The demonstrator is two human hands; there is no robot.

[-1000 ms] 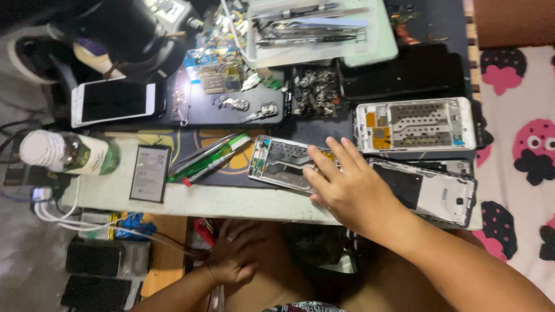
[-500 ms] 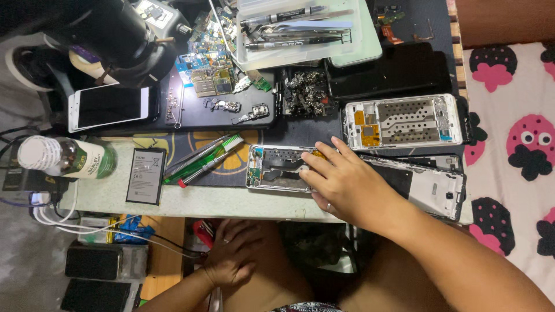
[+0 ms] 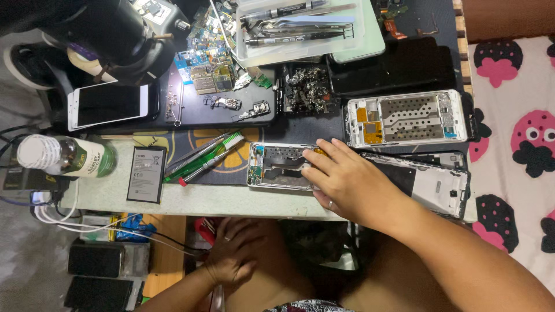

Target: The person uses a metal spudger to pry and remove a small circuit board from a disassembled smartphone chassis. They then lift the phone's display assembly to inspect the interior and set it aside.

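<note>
My right hand (image 3: pixel 352 184) lies flat on an opened phone frame (image 3: pixel 276 166) at the front edge of the workbench (image 3: pixel 231 199), fingers spread over its right end. It grips nothing that I can see. My left hand (image 3: pixel 234 254) is below the bench edge, resting on my knee with loosely curled fingers, and it holds nothing. A green toothbrush (image 3: pixel 215 153) and a red-tipped tool (image 3: pixel 196 172) lie just left of the frame. A phone battery (image 3: pixel 146 173) lies further left.
A second white phone frame (image 3: pixel 404 118) and a back cover (image 3: pixel 439 188) lie to the right. A dark mat (image 3: pixel 219 110) carries circuit boards and small parts. A white phone (image 3: pixel 107 105), a bottle (image 3: pixel 63 156), a tool tray (image 3: pixel 300 29) and a microscope (image 3: pixel 110 34) stand around.
My right hand has stayed on the opened phone frame with only a slight shift of the fingers. The left hand remains on my knee. The view has shifted a little.
</note>
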